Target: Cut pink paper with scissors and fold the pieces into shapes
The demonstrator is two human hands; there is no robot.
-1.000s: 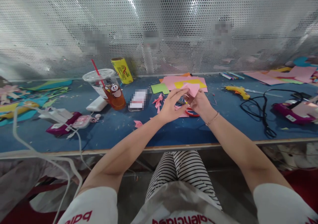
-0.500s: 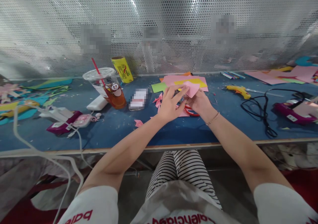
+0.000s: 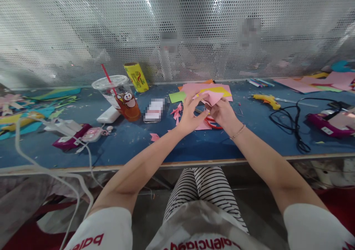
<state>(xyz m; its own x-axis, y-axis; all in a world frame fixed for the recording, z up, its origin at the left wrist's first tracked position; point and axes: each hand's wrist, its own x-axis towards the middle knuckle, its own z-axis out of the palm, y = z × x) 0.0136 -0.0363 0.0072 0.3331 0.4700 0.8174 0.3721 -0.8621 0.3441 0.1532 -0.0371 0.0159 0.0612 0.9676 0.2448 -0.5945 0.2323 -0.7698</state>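
A folded piece of pink paper [image 3: 214, 97] is held up over the table between my two hands. My right hand [image 3: 224, 114] grips its lower right side with fingers and thumb. Curved around the left side is my left hand [image 3: 190, 114], its fingertips at the upper edge and its thumb lower down, with a wide gap between them. The exact contact of the left fingertips is partly hidden. Below the hands lie red-handled scissors [image 3: 213, 124], partly covered, and pink paper scraps [image 3: 176, 111]. Behind are stacked sheets of coloured paper [image 3: 191, 88].
Left of my hands are a phone [image 3: 154, 110], a cup of brown drink [image 3: 129, 108] with a red straw, and a yellow tube [image 3: 136, 77]. To the right lie a yellow glue gun [image 3: 266, 101], a black cable [image 3: 296, 122] and a purple device [image 3: 328, 126]. A perforated metal panel [image 3: 194, 32] stands behind.
The left hand's fingers and thumb have spread farther apart around the pink paper. The paper has tilted slightly while my right hand stays on it.
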